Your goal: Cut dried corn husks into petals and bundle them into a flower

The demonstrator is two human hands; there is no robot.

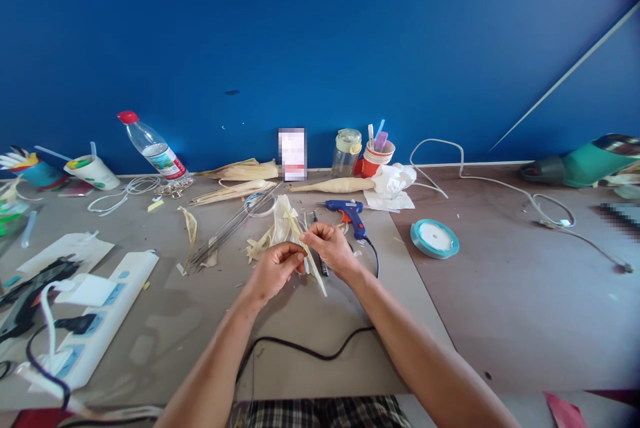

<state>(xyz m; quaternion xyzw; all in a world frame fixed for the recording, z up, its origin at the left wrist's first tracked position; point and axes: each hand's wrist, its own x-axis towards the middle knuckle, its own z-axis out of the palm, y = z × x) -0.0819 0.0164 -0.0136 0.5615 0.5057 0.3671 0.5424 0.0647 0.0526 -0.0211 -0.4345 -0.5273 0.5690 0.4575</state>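
In the head view, a narrow pale strip of dried husk, like corn husk (317, 276), slants down between my hands. My right hand (331, 249) pinches it near its middle, thumb against the fingers. My left hand (280, 269) is closed in a pinch right beside the strip; what its fingertips hold is too small to make out. Just behind my hands lies a pile of husk pieces (281, 216). A blue hot glue gun (350, 215) rests beyond my right hand, and a dark slim tool (323, 265) lies partly hidden under it.
Thin metal wires (225, 231) lie to the left. Farther left are a power strip (117, 315) with plugs and a tilted water bottle (155, 148). A phone (293, 155), glass jar (346, 155) and red paper cups (376, 160) line the wall. Teal ribbon roll (434, 239) lies right; a black cord (310, 351) crosses in front.
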